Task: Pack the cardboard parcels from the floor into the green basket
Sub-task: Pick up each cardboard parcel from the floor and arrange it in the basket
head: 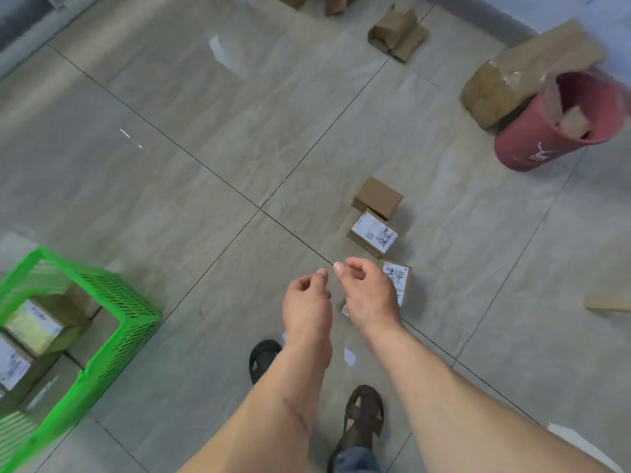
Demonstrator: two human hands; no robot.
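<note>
Parcels lie in a short row on the floor (205, 148) ahead of me: a plain box (377, 197), a labelled box (374, 235) touching it, and a third parcel (397, 279) half hidden under my right hand (367, 297). That makes three near me. My left hand (307, 302) and right hand both hang loosely curled, holding nothing. The green basket (112, 322) sits well apart to my left, with at least three parcels inside. Risk, as I judge it: grabbing two touching boxes together and dropping one. One red bin (553, 128) stands far right.
</note>
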